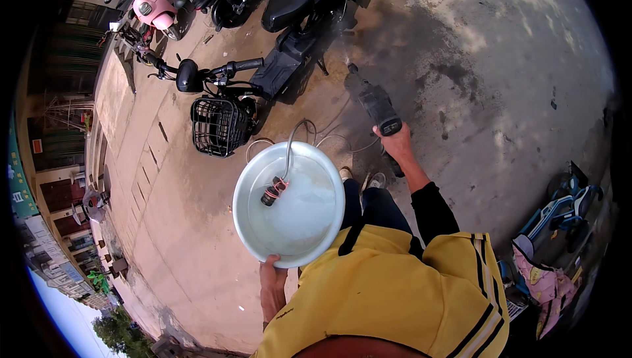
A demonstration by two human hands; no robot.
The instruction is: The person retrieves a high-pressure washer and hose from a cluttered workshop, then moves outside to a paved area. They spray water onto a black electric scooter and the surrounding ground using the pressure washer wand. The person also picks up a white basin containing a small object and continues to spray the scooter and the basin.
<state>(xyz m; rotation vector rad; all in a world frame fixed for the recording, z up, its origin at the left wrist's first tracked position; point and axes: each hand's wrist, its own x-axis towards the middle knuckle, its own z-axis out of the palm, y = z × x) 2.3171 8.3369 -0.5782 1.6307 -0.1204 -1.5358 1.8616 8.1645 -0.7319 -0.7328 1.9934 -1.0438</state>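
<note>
My left hand [272, 284] is closed on the near rim of a pale blue plastic basin [241, 216] held at my left side. Clear water appears to lie in it. A grey hose [288, 155] runs over the far rim and ends in a black cylindrical fitting [270, 194] inside. In my right hand [397, 143] is a dark cordless pressure washer gun [376, 102], its fingers wrapped around the grip. A fine spray leaves the nozzle toward a black electric scooter [284, 68], which stands ahead. Whether my finger presses the trigger is hidden.
The scooter's wire basket [214, 127] points left, close beyond the basin. Loose hose [342, 135] loops on the wet pavement [434, 62]. More scooters, including a pink one [154, 9], are parked at the far left. A blue-framed vehicle [553, 210] with pink cloth stands at right.
</note>
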